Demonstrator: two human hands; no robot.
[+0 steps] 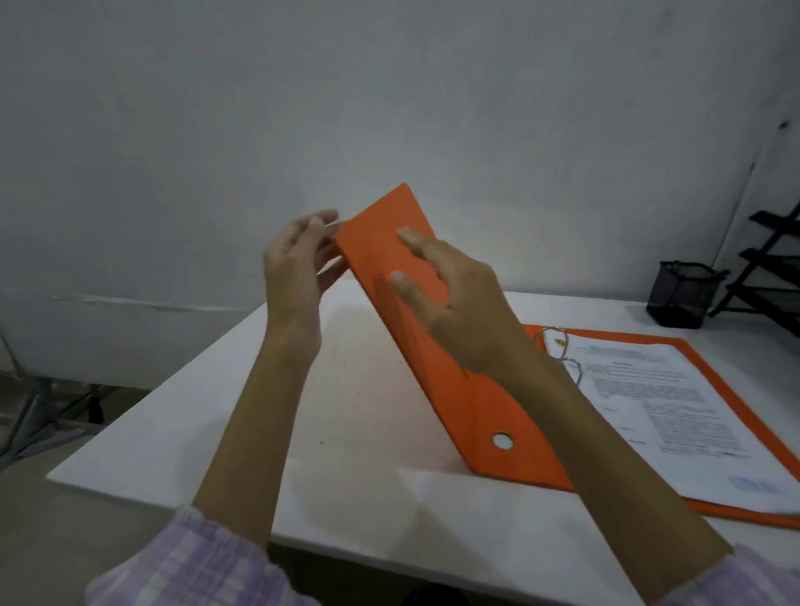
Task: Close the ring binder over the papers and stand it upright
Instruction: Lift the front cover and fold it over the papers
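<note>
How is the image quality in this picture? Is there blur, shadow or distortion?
In the head view the light is dim and soft; the right hand throws a shadow on the raised orange cover; the printed papers are too blurred to read; the table edges bend from the wide-angle lens; the left hand is slightly smeared.

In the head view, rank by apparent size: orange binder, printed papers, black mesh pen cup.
1. Orange binder, lifted cover included.
2. Printed papers.
3. Black mesh pen cup, smallest, though it is also farthest away.
</note>
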